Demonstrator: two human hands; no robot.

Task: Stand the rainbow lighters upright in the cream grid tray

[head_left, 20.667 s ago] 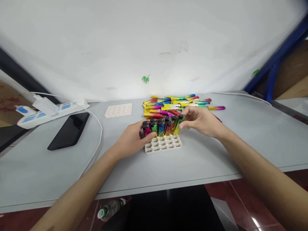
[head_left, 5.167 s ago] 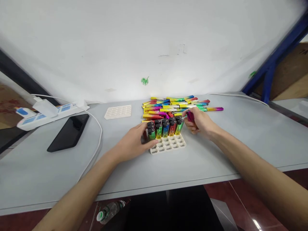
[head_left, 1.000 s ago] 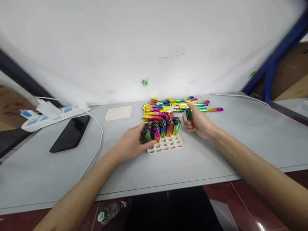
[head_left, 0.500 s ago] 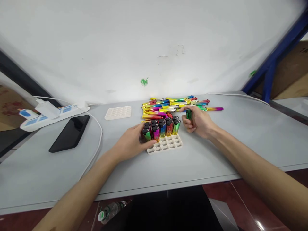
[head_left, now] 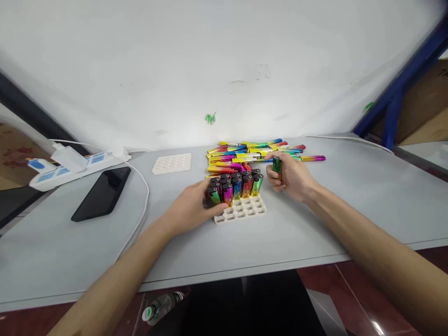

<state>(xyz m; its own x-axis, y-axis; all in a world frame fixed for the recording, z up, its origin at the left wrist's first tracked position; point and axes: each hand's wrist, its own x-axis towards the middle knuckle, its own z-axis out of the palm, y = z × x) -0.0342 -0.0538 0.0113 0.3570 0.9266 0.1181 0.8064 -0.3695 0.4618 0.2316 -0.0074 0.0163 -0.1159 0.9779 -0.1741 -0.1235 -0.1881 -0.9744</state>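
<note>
A white tray (head_left: 245, 212) with rows of holes sits mid-table. Its back rows carry several upright lighters (head_left: 237, 189) with black tops and shiny green, pink, blue and red bodies, while the front holes are bare. My left hand (head_left: 192, 205) is closed around the tray's left end, its thumb across the front by a green lighter and its fingertips hidden behind. To the right of the tray, my right hand (head_left: 290, 175) is closed on a green lighter (head_left: 276, 164), raised just above the table. Behind both hands lies a loose pile of shiny multicoloured lighters (head_left: 252, 154).
A second white tray (head_left: 172, 164) lies at the back left. Farther left are a black phone (head_left: 101, 193) and a white power strip (head_left: 82, 168) with a cable (head_left: 145, 200) trailing to the front. A plastic bottle (head_left: 163, 308) is below the table edge.
My right hand, with the green lighter in it, has shifted very slightly right. My left hand and the tray look the same.
</note>
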